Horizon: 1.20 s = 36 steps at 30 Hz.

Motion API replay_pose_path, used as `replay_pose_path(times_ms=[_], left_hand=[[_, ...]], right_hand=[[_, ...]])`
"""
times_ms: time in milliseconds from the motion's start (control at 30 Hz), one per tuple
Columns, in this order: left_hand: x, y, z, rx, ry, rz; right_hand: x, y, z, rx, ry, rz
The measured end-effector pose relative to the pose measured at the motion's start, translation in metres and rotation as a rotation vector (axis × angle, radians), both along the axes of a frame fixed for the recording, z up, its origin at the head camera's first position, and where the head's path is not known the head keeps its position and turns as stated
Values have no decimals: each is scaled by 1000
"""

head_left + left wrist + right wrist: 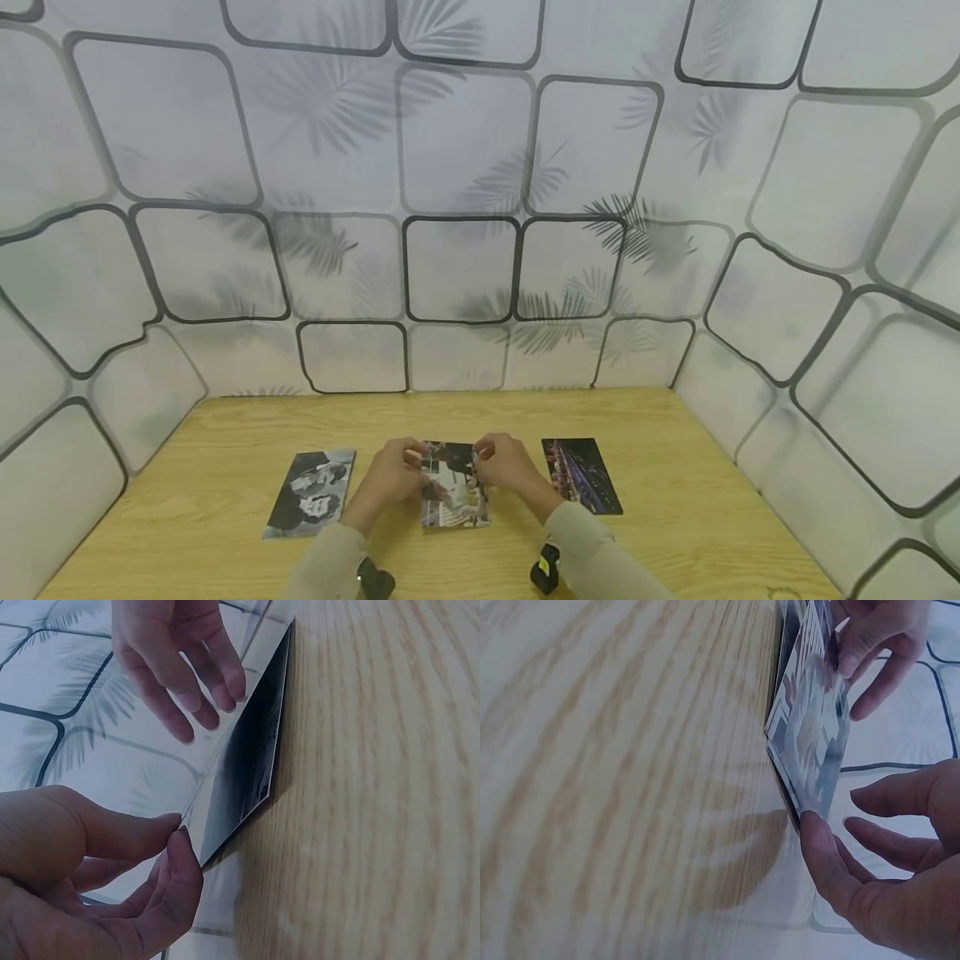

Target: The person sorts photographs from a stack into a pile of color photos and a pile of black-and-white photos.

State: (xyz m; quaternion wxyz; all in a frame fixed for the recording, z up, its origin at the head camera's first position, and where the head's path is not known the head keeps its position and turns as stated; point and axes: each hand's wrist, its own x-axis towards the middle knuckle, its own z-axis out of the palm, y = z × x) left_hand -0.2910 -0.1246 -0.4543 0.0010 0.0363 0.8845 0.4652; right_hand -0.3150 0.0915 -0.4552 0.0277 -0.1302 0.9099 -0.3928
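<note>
A photo print (455, 492) with a busy street-like picture lies between both hands at the middle of the table. My left hand (397, 472) pinches its left edge between thumb and fingertips, as the left wrist view also shows. At the opposite edge is my right hand (507, 463); in the right wrist view one digit touches the print (810, 742) near a corner while the other fingers (892, 844) stand apart from it. There the print looks tilted up, with another edge beneath. A dark print (251, 750) appears in the left wrist view; which one it is I cannot tell.
On the left lies a black-and-white photo print (311, 493) of figures. A dark print with purple and red lights (581, 475) lies on the right. The wooden table (225, 425) meets patterned fabric walls (457, 267) at the back and sides.
</note>
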Motion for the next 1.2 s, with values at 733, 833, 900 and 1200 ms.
replay_pose_path(times_ms=[733, 833, 900, 1200], left_hand=[[-3, 6, -5, 137, 28, -17], [-4, 10, -6, 142, 41, -29], [-4, 12, -6, 146, 45, -31], [-7, 23, -9, 193, 83, -113]], right_hand=[[0, 11, -5, -63, 20, -20], [-1, 15, -7, -104, 26, -14], [-2, 17, -7, -144, 22, -6], [1, 34, 0, -281, -37, -3]])
